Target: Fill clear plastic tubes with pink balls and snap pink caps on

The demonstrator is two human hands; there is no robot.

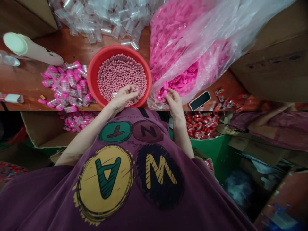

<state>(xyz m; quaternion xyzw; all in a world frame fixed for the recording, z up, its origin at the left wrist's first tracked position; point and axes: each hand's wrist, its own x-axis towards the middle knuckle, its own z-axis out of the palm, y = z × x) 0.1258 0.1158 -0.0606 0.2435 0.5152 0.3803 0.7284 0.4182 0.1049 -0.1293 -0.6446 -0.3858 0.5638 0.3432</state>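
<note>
My left hand (123,97) is closed over the near side of a red bowl (91,86) of small pink balls (120,70). A small clear plastic tube (115,95) shows at the edge of its fingers, and pink balls are visible by the fingertips; the palm hides the rest. At the mouth of a clear plastic bag (216,35), my right hand (172,99) pinches a bright pink plastic cap (166,85). More pink caps (186,78) fill the bag. Left of the bowl lies a heap of filled tubes with pink caps (68,85).
Clear tubes (115,19) are piled at the back. A white cylindrical container (33,49) leans at the left. A phone (199,100) and red wrapped pieces (222,102) lie at the right edge, near a cardboard box (276,57). Another person's arm (269,118) shows at right.
</note>
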